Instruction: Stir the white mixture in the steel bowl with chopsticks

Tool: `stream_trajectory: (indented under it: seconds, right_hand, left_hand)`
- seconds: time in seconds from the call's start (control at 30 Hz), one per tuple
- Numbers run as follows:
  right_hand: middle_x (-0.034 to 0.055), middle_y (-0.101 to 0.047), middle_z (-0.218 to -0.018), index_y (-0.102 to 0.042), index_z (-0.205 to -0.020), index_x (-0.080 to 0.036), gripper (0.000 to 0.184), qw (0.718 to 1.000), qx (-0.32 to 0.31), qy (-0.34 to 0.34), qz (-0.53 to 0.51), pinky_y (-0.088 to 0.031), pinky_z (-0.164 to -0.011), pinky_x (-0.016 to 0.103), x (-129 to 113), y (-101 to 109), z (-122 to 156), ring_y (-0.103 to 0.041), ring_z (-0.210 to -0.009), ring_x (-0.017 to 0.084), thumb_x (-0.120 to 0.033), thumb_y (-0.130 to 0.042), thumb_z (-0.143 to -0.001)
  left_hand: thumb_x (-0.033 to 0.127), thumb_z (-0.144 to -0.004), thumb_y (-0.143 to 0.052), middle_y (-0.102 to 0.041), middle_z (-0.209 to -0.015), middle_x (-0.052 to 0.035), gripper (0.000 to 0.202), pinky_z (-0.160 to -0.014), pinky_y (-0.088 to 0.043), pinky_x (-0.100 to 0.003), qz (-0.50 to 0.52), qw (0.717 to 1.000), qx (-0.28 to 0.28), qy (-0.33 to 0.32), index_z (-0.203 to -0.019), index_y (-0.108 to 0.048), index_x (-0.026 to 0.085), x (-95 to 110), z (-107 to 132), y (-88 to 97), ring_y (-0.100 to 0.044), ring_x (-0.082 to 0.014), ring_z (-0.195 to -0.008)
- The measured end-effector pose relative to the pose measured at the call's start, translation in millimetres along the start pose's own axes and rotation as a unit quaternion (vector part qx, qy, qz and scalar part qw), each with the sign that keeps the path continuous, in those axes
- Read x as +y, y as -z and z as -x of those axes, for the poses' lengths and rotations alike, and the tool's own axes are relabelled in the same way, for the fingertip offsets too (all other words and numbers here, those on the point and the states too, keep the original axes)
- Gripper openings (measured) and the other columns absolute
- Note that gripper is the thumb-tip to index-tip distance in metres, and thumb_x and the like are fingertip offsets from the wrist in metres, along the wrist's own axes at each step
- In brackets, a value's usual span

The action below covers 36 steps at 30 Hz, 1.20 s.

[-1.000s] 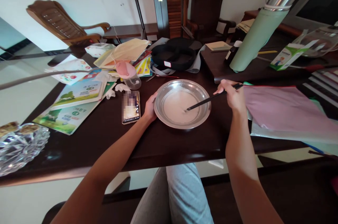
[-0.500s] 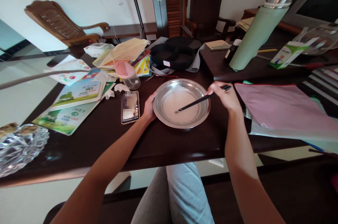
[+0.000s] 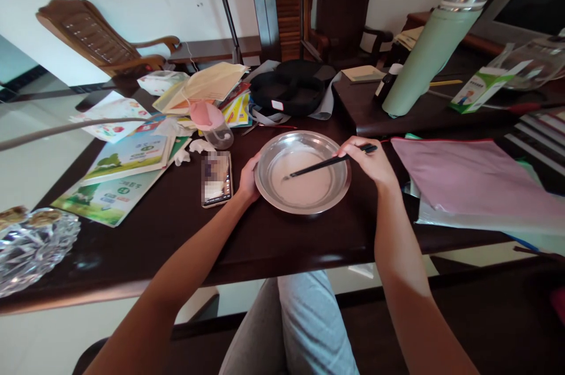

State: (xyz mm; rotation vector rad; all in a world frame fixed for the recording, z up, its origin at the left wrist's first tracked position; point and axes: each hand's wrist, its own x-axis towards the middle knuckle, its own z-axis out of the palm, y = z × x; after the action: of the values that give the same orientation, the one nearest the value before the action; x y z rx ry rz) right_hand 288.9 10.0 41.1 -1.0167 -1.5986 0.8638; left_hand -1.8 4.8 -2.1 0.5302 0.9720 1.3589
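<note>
Head view: my left hand (image 3: pixel 248 178) grips the steel bowl's (image 3: pixel 339 182) rim; my right hand (image 3: pixel 368 162) pinches black chopsticks (image 3: pixel 324 165), tips in its white liquid (image 3: pixel 304 183).

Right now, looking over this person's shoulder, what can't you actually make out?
All in the head view:
- Phone screen: blurred over.
- Chopsticks tips: dipped in the white liquid in the metal dish.
- Left hand fingertips: hidden by the dish's rim.
- Glass bowl: cut off by the left edge.
- Green box print: too small to read.
</note>
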Motion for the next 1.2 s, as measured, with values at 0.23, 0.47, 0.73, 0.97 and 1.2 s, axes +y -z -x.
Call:
stream_trajectory:
  seconds: [0.23,0.47,0.73,0.97,1.2]
  right_hand:
    - [0.0005,-0.068,-0.055,-0.066,-0.053,-0.027,0.051,0.989,0.143,-0.008,-0.019,-0.055,-0.071,0.039,7.2,14.7,1.0,-0.068,-0.057,0.021,-0.067,-0.073,-0.084]
    - [0.0023,-0.079,-0.071,-0.075,-0.065,-0.026,0.046,0.999,0.041,0.000,0.013,-0.056,-0.080,0.039,0.8,1.9,-0.4,-0.075,-0.075,0.024,-0.070,-0.076,-0.078]
    - [0.0017,-0.073,-0.060,-0.069,-0.058,-0.025,0.051,0.998,0.059,-0.015,-0.008,-0.057,-0.075,0.039,3.1,7.0,1.1,-0.072,-0.063,0.023,-0.070,-0.073,-0.081]
    - [0.0016,-0.075,-0.064,-0.070,-0.060,-0.027,0.049,0.990,0.140,-0.004,0.020,-0.057,-0.080,0.041,4.9,9.0,-0.6,-0.072,-0.068,0.023,-0.070,-0.073,-0.082]
    - [0.0022,-0.076,-0.065,-0.072,-0.061,-0.026,0.049,0.999,0.030,-0.015,0.000,-0.058,-0.077,0.039,-0.3,2.5,1.4,-0.073,-0.068,0.023,-0.071,-0.073,-0.081]
  left_hand:
    - [0.034,-0.079,-0.075,-0.076,-0.074,-0.0018,0.016,-0.078,-0.060,-0.035,0.007,1.000,-0.007,-0.002,-0.083,-0.074,0.019,0.6,1.2,-0.9,-0.076,-0.0262,-0.086]
    - [0.032,-0.077,-0.075,-0.076,-0.075,-0.0018,0.014,-0.079,-0.059,-0.034,0.007,1.000,-0.001,-0.008,-0.074,-0.071,0.019,-0.5,0.5,0.0,-0.075,-0.0253,-0.086]
    - [0.032,-0.074,-0.079,-0.076,-0.075,-0.0009,0.015,-0.080,-0.059,-0.033,-0.001,1.000,0.004,-0.013,-0.074,-0.071,0.019,1.9,3.3,-2.9,-0.075,-0.0259,-0.089]
    - [0.035,-0.074,-0.079,-0.074,-0.071,-0.0011,0.019,-0.081,-0.059,-0.034,0.004,1.000,0.009,-0.004,-0.072,-0.069,0.019,1.7,3.1,-3.1,-0.075,-0.0263,-0.089]
    - [0.035,-0.076,-0.079,-0.076,-0.077,-0.0021,0.018,-0.082,-0.060,-0.036,-0.002,1.000,0.006,-0.005,-0.077,-0.071,0.019,1.5,2.6,-1.9,-0.076,-0.0271,-0.090]
